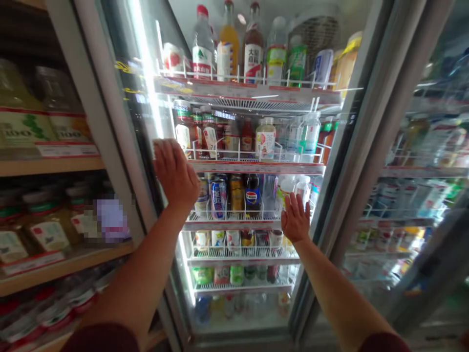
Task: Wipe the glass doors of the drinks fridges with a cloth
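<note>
A glass door closes off the lit drinks fridge, whose side frame point(370, 107) runs up on the right. My left hand point(176, 173) lies flat against or close to the glass at the door's left side, palm forward and fingers stretched upward. A pale edge shows at its fingertips; I cannot make out what it is. Lower and to the right, my right hand point(296, 217) is spread with its palm toward the glass, in front of the third shelf's bottles. It holds nothing visible. Whether either palm touches the glass is hard to tell.
Behind the glass stand a red-capped bottle point(202, 44), an orange drink bottle point(227, 44), a blue can point(219, 198) and a dark cola bottle point(252, 195). Wooden shelves point(51, 166) with juice bottles flank the left. Another glass-fronted fridge point(410, 171) stands at right.
</note>
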Demonstrator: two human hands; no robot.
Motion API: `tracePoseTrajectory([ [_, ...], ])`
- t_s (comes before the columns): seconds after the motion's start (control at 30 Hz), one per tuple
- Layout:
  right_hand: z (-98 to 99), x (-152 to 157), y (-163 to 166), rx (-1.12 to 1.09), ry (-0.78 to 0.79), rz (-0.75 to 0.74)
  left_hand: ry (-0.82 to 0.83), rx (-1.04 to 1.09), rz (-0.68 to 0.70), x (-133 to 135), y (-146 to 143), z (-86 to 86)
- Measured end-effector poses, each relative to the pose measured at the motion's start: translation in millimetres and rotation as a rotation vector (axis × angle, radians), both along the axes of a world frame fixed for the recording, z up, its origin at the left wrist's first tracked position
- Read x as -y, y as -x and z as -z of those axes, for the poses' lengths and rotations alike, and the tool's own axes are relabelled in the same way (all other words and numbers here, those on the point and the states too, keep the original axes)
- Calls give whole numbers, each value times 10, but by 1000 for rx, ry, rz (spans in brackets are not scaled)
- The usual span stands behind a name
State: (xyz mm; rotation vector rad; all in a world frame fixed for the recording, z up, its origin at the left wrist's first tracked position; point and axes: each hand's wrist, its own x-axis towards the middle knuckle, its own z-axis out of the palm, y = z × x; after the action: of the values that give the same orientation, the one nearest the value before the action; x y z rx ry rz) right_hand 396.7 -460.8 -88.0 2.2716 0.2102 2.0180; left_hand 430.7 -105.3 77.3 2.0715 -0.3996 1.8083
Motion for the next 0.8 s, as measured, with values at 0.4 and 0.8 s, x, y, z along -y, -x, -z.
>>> tracePoseTrajectory([
  [0.4, -1179, 167, 165, 178, -141, -43, -229, 80, 80, 834, -59, -1171],
  [0.8, -1379, 381, -35, 116, -95, 38, -547, 149, 109, 1500, 29, -763],
])
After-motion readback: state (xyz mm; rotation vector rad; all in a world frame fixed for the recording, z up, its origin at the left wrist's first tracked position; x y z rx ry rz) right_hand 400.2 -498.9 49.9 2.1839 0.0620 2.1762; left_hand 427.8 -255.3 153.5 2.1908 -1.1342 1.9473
